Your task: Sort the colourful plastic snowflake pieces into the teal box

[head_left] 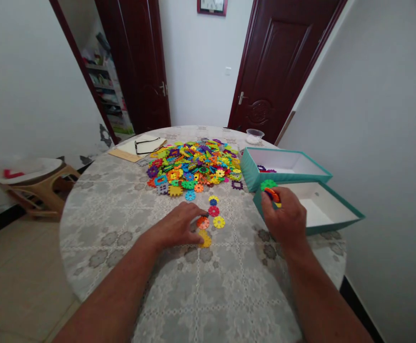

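Observation:
My left hand (181,225) rests low over the table, thumb and fingers apart around an orange notched plastic disc (203,223). Its thumb tip meets a yellow notched piece (205,239). Close by lie a red disc (214,211), a yellow disc (219,222) and a small blue-and-yellow pair (213,201). My right hand (286,214) is closed on a few interlocking discs; a green disc (268,184) and orange and yellow edges show at the fingers. It is above the near left corner of an open teal box (336,200). Beyond both hands rises a heap of colourful interlocking pieces (197,164).
Behind the near box stands a second teal box (300,164) with purple pieces inside. A clear plastic bowl (255,136) sits at the far right edge. Glasses (147,146) lie on papers at the far left. A patterned cloth (229,295) covers the round table.

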Available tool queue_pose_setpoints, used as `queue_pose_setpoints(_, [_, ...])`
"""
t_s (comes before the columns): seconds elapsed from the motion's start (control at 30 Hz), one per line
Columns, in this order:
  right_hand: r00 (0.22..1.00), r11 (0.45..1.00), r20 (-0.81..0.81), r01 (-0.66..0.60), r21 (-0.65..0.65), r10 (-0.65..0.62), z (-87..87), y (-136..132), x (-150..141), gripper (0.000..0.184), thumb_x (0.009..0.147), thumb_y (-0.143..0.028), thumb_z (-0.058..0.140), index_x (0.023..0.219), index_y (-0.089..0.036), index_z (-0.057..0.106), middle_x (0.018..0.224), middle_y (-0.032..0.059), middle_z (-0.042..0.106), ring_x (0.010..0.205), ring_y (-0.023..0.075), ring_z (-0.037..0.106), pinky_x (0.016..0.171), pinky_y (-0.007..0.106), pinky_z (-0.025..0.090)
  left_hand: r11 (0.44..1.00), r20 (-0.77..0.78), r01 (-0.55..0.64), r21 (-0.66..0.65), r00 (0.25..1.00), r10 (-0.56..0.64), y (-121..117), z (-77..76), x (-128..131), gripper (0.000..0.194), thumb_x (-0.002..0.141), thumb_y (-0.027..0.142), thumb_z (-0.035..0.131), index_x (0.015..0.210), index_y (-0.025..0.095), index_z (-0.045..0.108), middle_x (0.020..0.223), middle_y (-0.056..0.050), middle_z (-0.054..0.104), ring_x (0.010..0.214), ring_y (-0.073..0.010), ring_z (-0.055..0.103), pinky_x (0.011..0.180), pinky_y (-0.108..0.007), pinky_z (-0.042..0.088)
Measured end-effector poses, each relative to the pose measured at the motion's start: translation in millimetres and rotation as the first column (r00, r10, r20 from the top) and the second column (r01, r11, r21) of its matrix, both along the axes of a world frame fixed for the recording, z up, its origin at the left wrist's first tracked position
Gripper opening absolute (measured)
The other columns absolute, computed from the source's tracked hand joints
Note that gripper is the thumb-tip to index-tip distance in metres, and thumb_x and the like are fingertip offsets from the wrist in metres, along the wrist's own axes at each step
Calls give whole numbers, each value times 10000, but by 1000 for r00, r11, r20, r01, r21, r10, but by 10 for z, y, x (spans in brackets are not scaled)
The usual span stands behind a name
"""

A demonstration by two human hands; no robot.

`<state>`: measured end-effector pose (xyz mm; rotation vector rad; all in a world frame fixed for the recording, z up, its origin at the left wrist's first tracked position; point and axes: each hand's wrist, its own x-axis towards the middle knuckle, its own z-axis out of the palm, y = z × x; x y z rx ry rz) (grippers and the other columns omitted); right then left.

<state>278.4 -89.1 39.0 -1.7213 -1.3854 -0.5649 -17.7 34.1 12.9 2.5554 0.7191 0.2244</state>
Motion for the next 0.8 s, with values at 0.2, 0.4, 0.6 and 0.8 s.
queue_pose_setpoints(0.2, [989,991,-95,111,-79,-118,56,-27,61,276,976,-466,584,1016,-206,667,873,76,708,790,243,633,740,331,448,1000,-49,29,9,998,-28,-9,-47,-13,846,705,497,896,1468,356,558,1412,-70,593,1312,-300,497,1148,-451,399])
queue_pose_setpoints(0.4, [963,978,-209,143,-151,-173,226,43,212,300,953,-491,604,970,-204,688,791,50,702,700,216,585,656,304,375,998,-21,19,67,1000,-17,34,-126,4,720,773,485,838,1430,325,590,1389,-76,602,1293,-295,510,1132,-434,403])
queue_pose_setpoints(0.6, [934,891,-88,299,-341,-347,206,-59,574,334,970,-481,597,1132,-205,691,932,104,762,763,243,653,671,315,375,996,-1,15,86,1000,-15,32,-101,30,520,851,411,754,1342,283,640,1307,-69,644,1229,-275,545,1072,-385,433])
queue_pose_setpoints(0.8, [991,835,-71,56,-547,-112,33,-243,521,320,966,-510,626,1134,-246,691,953,81,787,797,248,712,653,307,405,991,18,-6,135,1000,4,44,-167,55,400,907,358,661,1295,258,643,1281,-83,643,1188,-267,551,1065,-390,435])
